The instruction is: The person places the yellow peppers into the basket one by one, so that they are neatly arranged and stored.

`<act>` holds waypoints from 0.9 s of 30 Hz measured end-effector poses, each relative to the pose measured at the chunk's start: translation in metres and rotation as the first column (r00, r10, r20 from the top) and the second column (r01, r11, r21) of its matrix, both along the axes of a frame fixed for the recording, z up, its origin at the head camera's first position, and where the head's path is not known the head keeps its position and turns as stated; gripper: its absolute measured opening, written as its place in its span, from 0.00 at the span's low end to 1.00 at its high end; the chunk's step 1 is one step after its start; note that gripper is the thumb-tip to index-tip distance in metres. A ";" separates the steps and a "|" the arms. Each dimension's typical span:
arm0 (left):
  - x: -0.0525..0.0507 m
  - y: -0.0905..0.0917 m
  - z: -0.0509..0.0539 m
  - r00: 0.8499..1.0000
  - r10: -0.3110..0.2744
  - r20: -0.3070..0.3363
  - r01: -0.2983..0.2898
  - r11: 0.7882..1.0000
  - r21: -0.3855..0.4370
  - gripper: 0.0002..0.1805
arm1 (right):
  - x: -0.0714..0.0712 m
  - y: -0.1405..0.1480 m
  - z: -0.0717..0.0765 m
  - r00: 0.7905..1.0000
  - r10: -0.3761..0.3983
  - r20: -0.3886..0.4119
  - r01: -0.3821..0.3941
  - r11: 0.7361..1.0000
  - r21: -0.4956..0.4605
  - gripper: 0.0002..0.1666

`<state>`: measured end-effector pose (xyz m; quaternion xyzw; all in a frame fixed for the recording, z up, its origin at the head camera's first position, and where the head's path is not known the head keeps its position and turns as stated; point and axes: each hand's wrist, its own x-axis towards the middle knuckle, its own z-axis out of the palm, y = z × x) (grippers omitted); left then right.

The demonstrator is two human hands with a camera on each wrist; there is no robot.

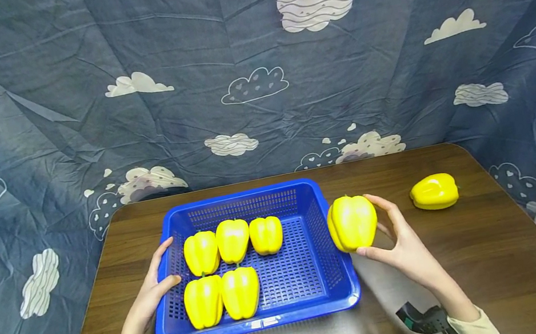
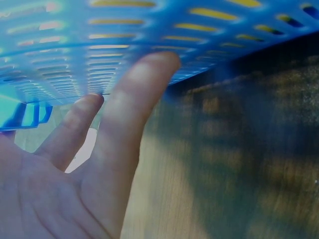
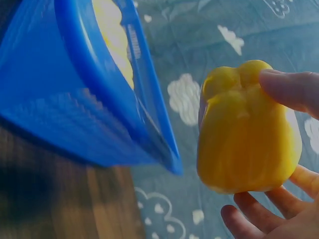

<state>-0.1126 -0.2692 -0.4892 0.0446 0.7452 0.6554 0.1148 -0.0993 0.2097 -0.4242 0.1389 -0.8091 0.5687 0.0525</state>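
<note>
My right hand (image 1: 408,253) holds a yellow bell pepper (image 1: 353,223) between thumb and fingers, above the right rim of a blue plastic basket (image 1: 295,316). In the right wrist view this bell pepper (image 3: 249,139) is raised and apart from the basket wall (image 3: 45,64). On the basket's left side, my left hand (image 1: 148,297) grips the rim, with thumb and forefinger over it. Other fingers (image 2: 144,79) touch the perforated outside of the basket in the left wrist view. Several yellow bell peppers (image 1: 241,292) stand inside, in two rows toward the left.
Another yellow bell pepper (image 1: 434,192) lies on its side on the wooden table (image 1: 511,263), at the right. A dark blue cloth (image 1: 248,37) with white clouds hangs behind the table and along its sides.
</note>
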 end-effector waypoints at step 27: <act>0.000 0.000 0.001 0.999 0.001 0.041 -0.002 1.000 0.029 0.42 | 0.014 -0.084 -0.015 0.985 0.170 0.015 -0.170 0.985 0.039 0.54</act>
